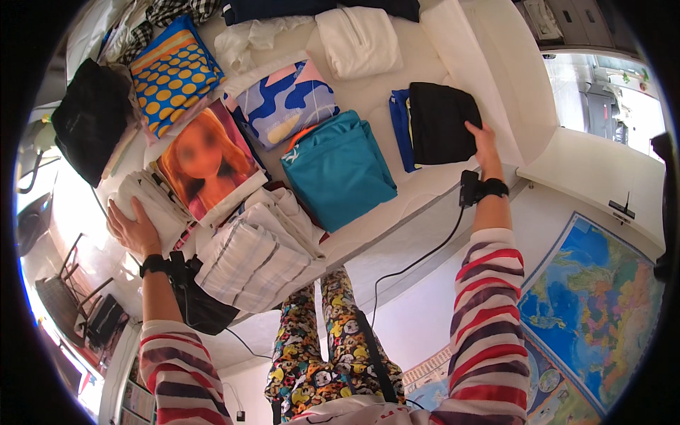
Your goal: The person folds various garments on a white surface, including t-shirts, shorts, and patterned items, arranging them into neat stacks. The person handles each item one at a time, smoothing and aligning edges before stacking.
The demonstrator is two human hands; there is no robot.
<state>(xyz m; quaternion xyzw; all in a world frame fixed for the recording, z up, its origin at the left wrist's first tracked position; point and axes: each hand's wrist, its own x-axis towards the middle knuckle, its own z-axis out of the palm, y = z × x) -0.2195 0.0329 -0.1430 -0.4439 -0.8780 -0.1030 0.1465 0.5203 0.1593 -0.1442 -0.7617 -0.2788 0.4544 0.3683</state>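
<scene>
My left hand (134, 226) lies with its fingers apart against a folded white garment (154, 204) at the left of a cream padded surface (366, 212). My right hand (486, 143) grips the right edge of a folded black garment (443, 125), its thumb on top and its other fingers partly hidden. Under the black one shows a folded blue garment (402, 133). Between my hands lie a folded teal garment (340, 170), a cloth printed with a portrait picture (212, 159) and a folded white striped cloth (260, 255).
Farther back lie a blue cloth with yellow dots (175, 79), a lilac patterned cloth (287, 101), a folded white garment with a zip (361, 42) and a dark garment (90, 122). A raised cream edge (473, 69) bounds the right. Cables (414, 265) hang from both wrist straps.
</scene>
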